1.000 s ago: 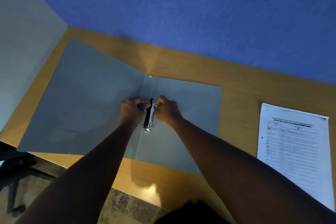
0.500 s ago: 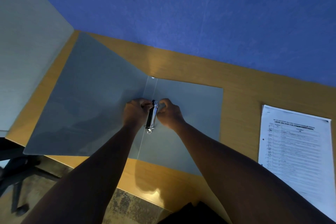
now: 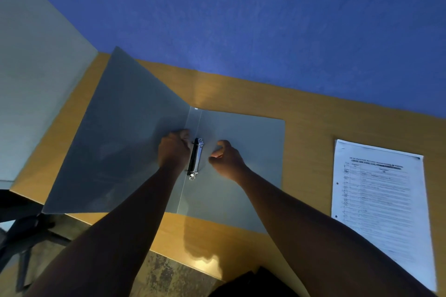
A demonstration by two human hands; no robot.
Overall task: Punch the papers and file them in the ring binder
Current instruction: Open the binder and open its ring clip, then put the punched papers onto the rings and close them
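Observation:
A grey ring binder (image 3: pixel 248 142) lies open on the wooden desk (image 3: pixel 306 128), its left cover tilted up. The metal ring mechanism (image 3: pixel 195 159) runs along the spine, with its two ring halves parted. My left hand (image 3: pixel 173 149) is curled against the left side of the mechanism, touching it. My right hand (image 3: pixel 225 158) is loosely curled a little to the right of the mechanism, apart from it, holding nothing. A printed sheet of paper (image 3: pixel 381 200) with punched holes on its left edge lies flat on the desk at the right.
A blue partition (image 3: pixel 265 19) stands behind the desk. A grey panel (image 3: pixel 31 84) rises at the left. The desk's front edge runs under my forearms, with floor and a dark chair base (image 3: pixel 21 231) below at the left.
Both hands were pinched on the ring mechanism before. My right hand has now let go and pulled back to the right, and the rings stand parted. The left cover has tilted up more.

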